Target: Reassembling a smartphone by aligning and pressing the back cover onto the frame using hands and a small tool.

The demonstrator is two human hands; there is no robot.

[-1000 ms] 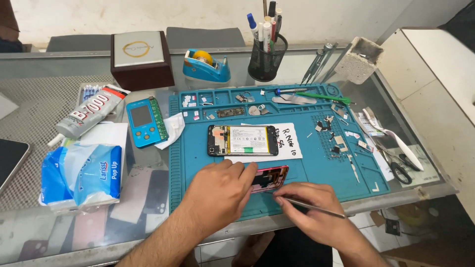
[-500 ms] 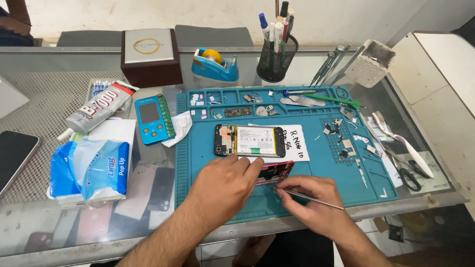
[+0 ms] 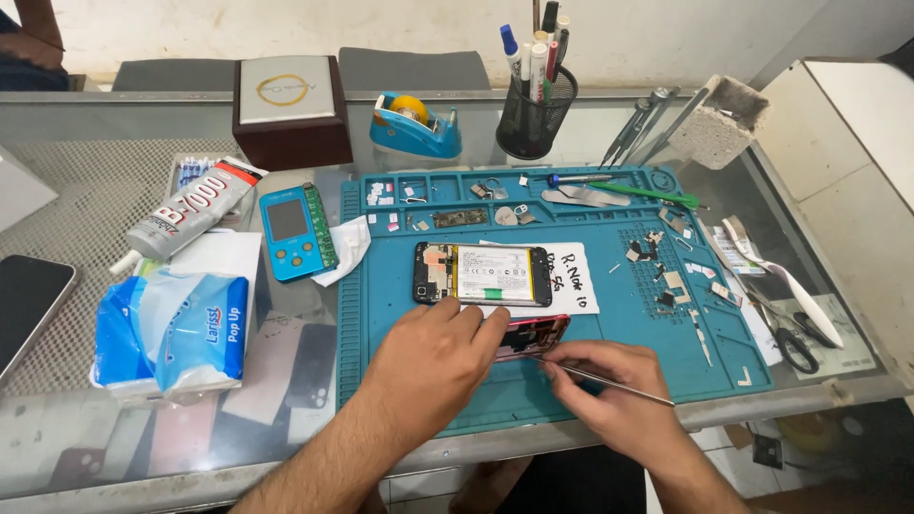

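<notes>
On the blue silicone repair mat (image 3: 609, 362) covering the glass counter (image 3: 114, 190), the left hand (image 3: 433, 366) lies palm-down, fingers curled onto a small red-framed phone part (image 3: 533, 335) — pinning it near the mat's front edge. The right hand (image 3: 609, 395) pinches a thin metal pick (image 3: 609, 379), its tip at the part's lower edge. Just behind lies an opened black phone with its battery exposed (image 3: 483, 274), resting on a white paper note (image 3: 571, 281).

A red-framed phone part (image 3: 531, 335) lies on a blue ribbed repair mat (image 3: 571, 371) beside a blue-and-white tissue pack (image 3: 171, 333).
</notes>
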